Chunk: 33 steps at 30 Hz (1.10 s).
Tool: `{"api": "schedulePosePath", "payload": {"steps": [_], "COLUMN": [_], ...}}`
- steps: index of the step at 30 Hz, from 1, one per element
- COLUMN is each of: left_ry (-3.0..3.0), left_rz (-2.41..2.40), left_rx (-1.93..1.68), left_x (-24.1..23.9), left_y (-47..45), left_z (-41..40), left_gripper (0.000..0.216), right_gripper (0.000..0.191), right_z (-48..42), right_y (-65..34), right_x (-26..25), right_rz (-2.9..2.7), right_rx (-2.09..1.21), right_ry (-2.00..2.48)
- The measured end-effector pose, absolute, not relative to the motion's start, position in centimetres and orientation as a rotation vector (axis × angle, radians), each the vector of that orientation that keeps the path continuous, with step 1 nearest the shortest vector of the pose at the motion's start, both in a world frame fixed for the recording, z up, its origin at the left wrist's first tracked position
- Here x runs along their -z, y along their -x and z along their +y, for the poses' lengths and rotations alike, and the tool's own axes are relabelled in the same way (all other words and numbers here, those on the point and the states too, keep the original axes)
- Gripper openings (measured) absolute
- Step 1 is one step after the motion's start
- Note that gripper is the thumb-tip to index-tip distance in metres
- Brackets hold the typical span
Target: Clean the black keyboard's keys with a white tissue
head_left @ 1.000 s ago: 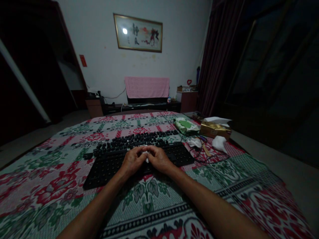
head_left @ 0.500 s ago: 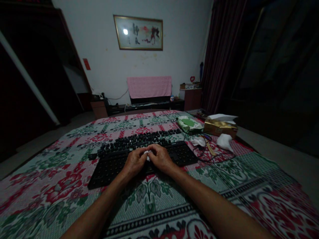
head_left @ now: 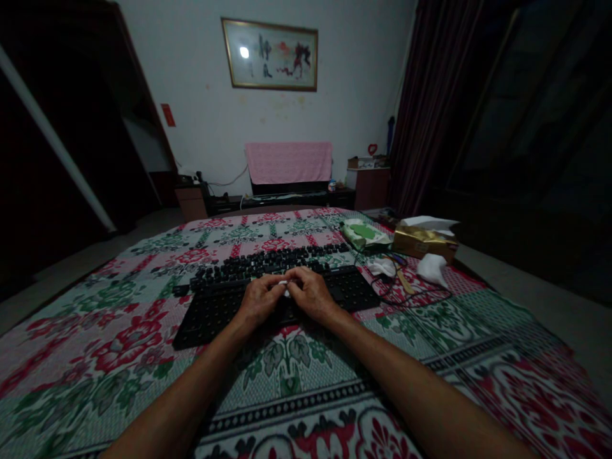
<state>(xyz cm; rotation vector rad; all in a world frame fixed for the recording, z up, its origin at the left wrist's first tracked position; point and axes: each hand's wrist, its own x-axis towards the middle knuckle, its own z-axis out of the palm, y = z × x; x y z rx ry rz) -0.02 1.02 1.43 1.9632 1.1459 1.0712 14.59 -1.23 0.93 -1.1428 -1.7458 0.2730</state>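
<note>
Head view, floral tablecloth point(head_left: 129, 347), hands point(head_left: 313, 296) over keyboard point(head_left: 210, 312), picture point(head_left: 277, 56) on wall point(head_left: 363, 76)

One view, worn on the head. Looks forward and down from above the forearms point(head_left: 210, 363), over the patterned cloth point(head_left: 119, 347) to the far wall point(head_left: 191, 51). Left hand point(head_left: 261, 298) and right hand point(head_left: 310, 293) near, below mid-frame; framed picture point(head_left: 270, 56) well off, high.

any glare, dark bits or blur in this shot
Head view: a bright glare spot on the framed picture; head view: dim room, the curtain sinking into near-black; head view: the white scrap between the left hand and right hand is too small and soft to make out.
</note>
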Motion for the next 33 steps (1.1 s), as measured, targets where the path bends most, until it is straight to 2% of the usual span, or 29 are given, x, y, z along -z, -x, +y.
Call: {"api": "schedulePosePath", "payload": {"steps": [4, 8, 13, 21, 26, 30, 33], "left_ry": [-1.785, -1.565, -1.465, -1.647, -1.735, -1.650, -1.733], "left_rz": [1.072, 1.067, 1.082, 1.098, 1.148, 1.186, 1.252], "left_rx": [-1.100, -1.155, -1.138, -1.058, -1.128, -1.138, -1.126], "left_x": [-1.9, -2.2, -2.2, -1.6, -1.5, -1.7, -1.6], "left_y": [-0.1, -0.1, -0.3, 0.3, 0.2, 0.0, 0.0], "left_z": [0.7, 0.7, 0.7, 1.6, 1.6, 1.4, 1.3], "left_gripper": [0.027, 0.030, 0.029, 0.026, 0.024, 0.028, 0.030], "right_gripper": [0.010, 0.024, 0.019, 0.015, 0.017, 0.026, 0.022], "right_z": [-1.1, -1.1, -1.1, -0.8, -0.7, -0.8, -0.7], "right_y": [-14.3, -13.8, -13.8, -14.1, -13.9, -13.6, -13.8], "right_x": [-1.1, -1.2, -1.1, -0.4, -0.4, -0.5, -0.4], "right_rz": [-1.514, -1.340, -1.367, -1.517, -1.441, -1.378, -1.407], "right_rx": [-0.591, -0.928, -0.837, -0.632, -0.753, -0.863, -0.852], "right_ry": [1.169, 1.043, 1.050, 1.116, 1.079, 1.001, 0.974]}}
